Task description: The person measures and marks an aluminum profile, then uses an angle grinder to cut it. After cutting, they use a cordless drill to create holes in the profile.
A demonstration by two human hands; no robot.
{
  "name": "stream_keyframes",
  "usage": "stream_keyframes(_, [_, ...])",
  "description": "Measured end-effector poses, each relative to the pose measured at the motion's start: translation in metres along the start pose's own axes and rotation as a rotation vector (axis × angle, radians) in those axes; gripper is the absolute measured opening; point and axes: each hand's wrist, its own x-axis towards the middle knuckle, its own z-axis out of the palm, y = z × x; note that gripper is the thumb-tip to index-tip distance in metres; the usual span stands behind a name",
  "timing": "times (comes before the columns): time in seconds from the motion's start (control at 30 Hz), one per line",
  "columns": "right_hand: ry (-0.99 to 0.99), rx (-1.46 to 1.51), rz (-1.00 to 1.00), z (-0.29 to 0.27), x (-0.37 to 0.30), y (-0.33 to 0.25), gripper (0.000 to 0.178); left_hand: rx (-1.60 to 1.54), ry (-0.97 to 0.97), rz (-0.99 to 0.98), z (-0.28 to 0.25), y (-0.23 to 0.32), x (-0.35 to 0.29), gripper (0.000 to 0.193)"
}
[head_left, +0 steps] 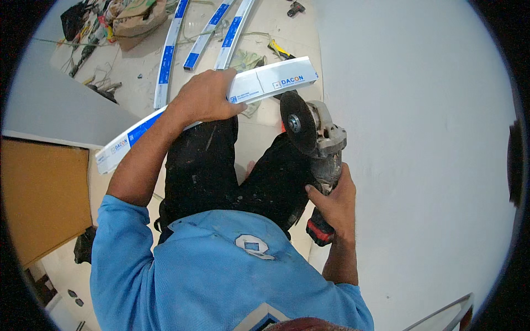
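Hands (pixel 207 98) on white strip (pixel 259 84), grinder (pixel 329 160) — disc (pixel 298 110) near strip edge, wall (pixel 425 143) alongside

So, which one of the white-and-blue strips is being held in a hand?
The crosswise strip, gripped in the left hand; the three upper strips lie on the floor, pointing away from the person.

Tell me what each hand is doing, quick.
Left hand: closed, holding the long white strip.
Right hand: closed, holding the grinder by its body.
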Motion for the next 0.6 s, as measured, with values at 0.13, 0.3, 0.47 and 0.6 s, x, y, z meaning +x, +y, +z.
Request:
stream_keyframes(0.13, [-0.012, -0.062, 0.037, 0.003, 0.004, -0.005, 0.060, 0.050, -0.017, 0.001, -0.003, 0.001, -0.003, 0.067])
stream_keyframes(0.3, [-0.023, -0.076, -0.048, 0.006, 0.010, -0.001, 0.061, 0.050, 0.002, -0.011, -0.007, 0.004, -0.014, 0.067])
stream_keyframes(0.47, [-0.062, -0.106, -0.028, 0.009, 0.015, -0.006, 0.063, 0.065, 0.038, 0.002, -0.007, 0.005, -0.016, 0.067])
stream_keyframes(0.6, [-0.050, -0.104, -0.022, 0.011, 0.012, -0.013, 0.063, 0.046, 0.033, -0.046, -0.013, 0.008, -0.020, 0.066])
